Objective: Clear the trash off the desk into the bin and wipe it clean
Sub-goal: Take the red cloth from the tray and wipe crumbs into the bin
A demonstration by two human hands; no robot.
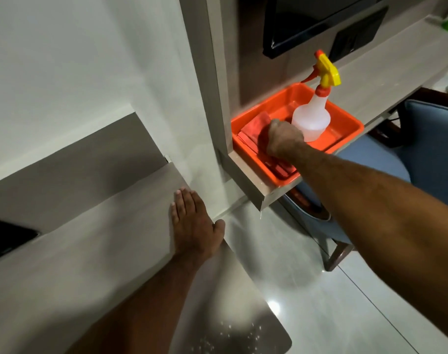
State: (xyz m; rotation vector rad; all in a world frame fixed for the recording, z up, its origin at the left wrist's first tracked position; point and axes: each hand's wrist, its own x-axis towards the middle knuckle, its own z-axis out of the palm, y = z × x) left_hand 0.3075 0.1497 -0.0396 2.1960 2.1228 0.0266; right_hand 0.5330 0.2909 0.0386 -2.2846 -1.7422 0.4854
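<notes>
1. Bench point(64, 290): pale wood-look top under the left hand; a few small white specks near its rounded corner, close to the left forearm.
2. Second bench point(386, 80), higher, runs away beyond the right hand; carries the tray at its near end.
3. Floor point(307, 290): glossy pale tile between the two arms.
4. Blue chair point(432, 139) just right of the right forearm, pushed under the higher bench.
5. Orange tray point(345, 131) under the right hand, sitting at the bench corner w/ one corner right at the edge.
6. Spray bottle point(311, 118): clear body, yellow/orange trigger head, upright in the tray, just beyond the right hand & touching or nearly touching the knuckles.
7. Red cloth point(256, 123), folded, lies in the tray's left part, directly under the right hand.
8. Left hand point(193, 226): flat, palm down on the lower bench near its edge, fingers together, thumb out over the edge. Holds nothing.
9. Right hand point(281, 139): fingers curled down onto the cloth; can't tell if it's gripped or only touched.
10. Dark flat object point(8, 238) far left of the left hand, on the lower bench by the wall.
</notes>
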